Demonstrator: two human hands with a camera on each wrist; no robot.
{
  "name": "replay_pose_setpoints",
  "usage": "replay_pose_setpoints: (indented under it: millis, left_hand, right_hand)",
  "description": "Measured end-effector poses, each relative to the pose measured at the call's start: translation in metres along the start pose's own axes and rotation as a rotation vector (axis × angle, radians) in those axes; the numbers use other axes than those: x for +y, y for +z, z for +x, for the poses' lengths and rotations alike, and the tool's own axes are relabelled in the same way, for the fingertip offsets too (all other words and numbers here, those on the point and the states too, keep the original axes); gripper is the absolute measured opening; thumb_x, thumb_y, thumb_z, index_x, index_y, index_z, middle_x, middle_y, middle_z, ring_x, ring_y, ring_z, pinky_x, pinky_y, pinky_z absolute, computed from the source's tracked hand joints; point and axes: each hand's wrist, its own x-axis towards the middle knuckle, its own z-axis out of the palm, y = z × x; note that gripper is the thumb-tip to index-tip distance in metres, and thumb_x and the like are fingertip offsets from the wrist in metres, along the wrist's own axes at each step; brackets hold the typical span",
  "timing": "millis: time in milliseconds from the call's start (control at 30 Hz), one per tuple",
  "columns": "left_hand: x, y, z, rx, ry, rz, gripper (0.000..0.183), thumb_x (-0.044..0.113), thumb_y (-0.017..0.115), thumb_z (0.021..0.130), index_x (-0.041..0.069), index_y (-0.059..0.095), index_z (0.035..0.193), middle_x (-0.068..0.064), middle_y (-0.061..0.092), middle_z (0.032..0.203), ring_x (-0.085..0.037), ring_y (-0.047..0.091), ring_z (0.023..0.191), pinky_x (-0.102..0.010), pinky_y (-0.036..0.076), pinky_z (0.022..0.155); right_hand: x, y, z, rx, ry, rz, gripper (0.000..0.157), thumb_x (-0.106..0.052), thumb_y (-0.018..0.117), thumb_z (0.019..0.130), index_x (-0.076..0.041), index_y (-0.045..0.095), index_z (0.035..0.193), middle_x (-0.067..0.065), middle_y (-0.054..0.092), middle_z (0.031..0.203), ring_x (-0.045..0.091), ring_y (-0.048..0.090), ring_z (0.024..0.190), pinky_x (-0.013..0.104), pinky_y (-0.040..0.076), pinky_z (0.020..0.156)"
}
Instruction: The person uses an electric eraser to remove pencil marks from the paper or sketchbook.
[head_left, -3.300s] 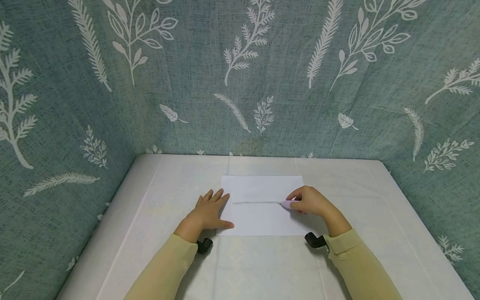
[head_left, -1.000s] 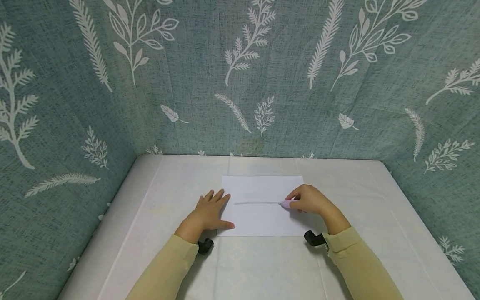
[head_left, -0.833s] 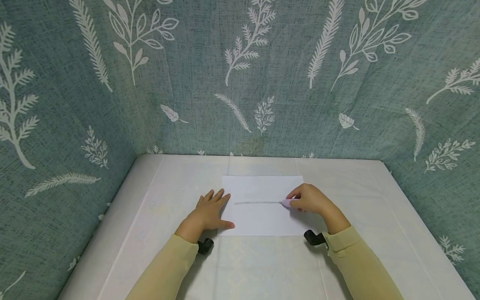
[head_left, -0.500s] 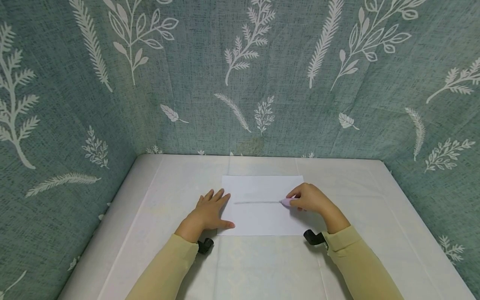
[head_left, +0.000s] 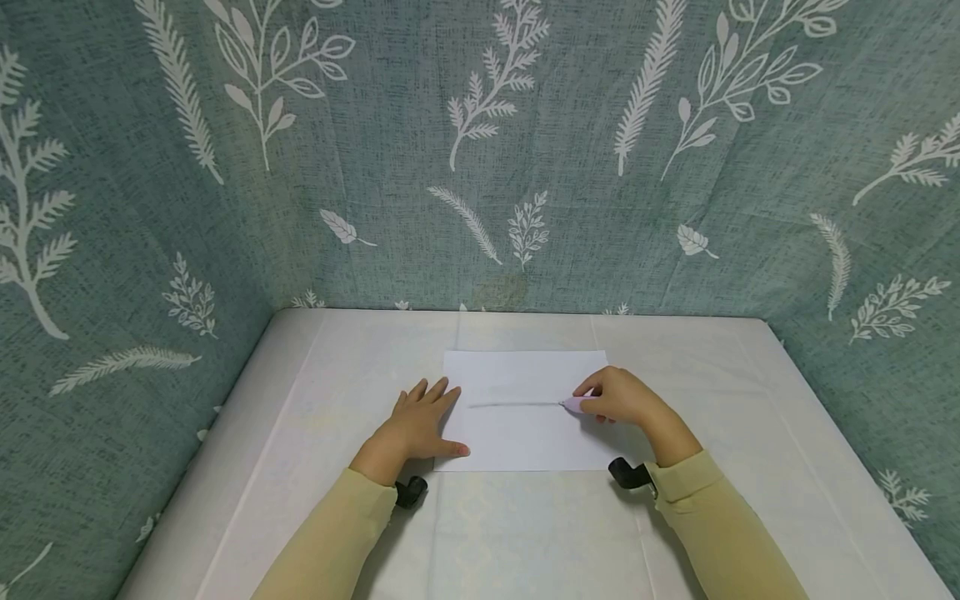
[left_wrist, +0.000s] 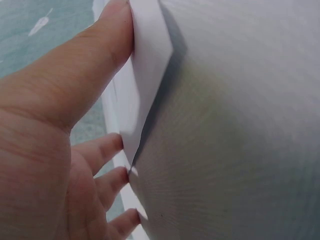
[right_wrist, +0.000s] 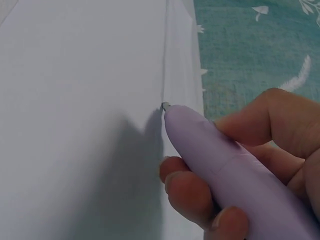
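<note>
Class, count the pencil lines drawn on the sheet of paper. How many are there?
1. A single grey line runs across the middle of the paper, ending at the tip of the purple pen in the right hand.

Two forearms in view, both in long sleeves of pale yellow-beige cloth, soft and matte, plain, without print or buttons. Left sleeve (head_left: 330, 542) ends in a plain cuff well behind the fingers, at the wrist; faint creases run along it. Right sleeve (head_left: 720, 533) the same cloth, its cuff a folded band with a visible seam. A small black device (head_left: 409, 491) sits under the left wrist, just behind the cuff edge; rounded, dark, glossy. A like black device (head_left: 628, 476) at the right wrist, knob-shaped, jutting inward. Fingers bare; nails short, unpainted, seen close in the right wrist view.
</note>
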Motion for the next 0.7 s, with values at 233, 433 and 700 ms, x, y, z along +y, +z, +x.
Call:
replay_pose_setpoints:
  millis: [233,433,700]
  left_hand:
    - [-0.0007,0.0009,0.0007,-0.001,0.004,-0.006,0.105,0.069,0.067,0.063,0.023,0.026,0.147,-0.005,0.014,0.154,-0.037,0.007,0.139,-0.058,0.008,0.108]
    - [0.0,-0.0015,-0.0001,0.005,0.01,-0.008,0.103,0.067,0.068,0.063,0.021,0.028,0.146,-0.007,0.016,0.153,-0.038,0.008,0.139,-0.059,0.009,0.107]
    - [0.0011,-0.0019,-0.0015,0.008,0.011,-0.006,0.102,0.066,0.069,0.064,0.02,0.028,0.146,-0.007,0.017,0.153,-0.038,0.009,0.139,-0.058,0.009,0.107]
  right_hand:
    - [0.0021,0.0004,0.0002,-0.024,-0.024,-0.004,0.018,-0.024,0.067,0.084,-0.014,0.069,0.098,0.006,0.059,0.057,0.017,0.052,0.048,0.032,0.046,0.049]
    - [0.0046,0.0012,0.0012,-0.038,-0.013,-0.004,0.018,-0.026,0.067,0.084,-0.015,0.068,0.099,0.005,0.058,0.057,0.018,0.053,0.049,0.032,0.046,0.05]
    - [0.0066,0.0025,0.0022,-0.058,-0.006,0.019,0.018,-0.023,0.066,0.085,-0.015,0.068,0.101,0.006,0.061,0.064,0.018,0.055,0.051,0.032,0.046,0.05]
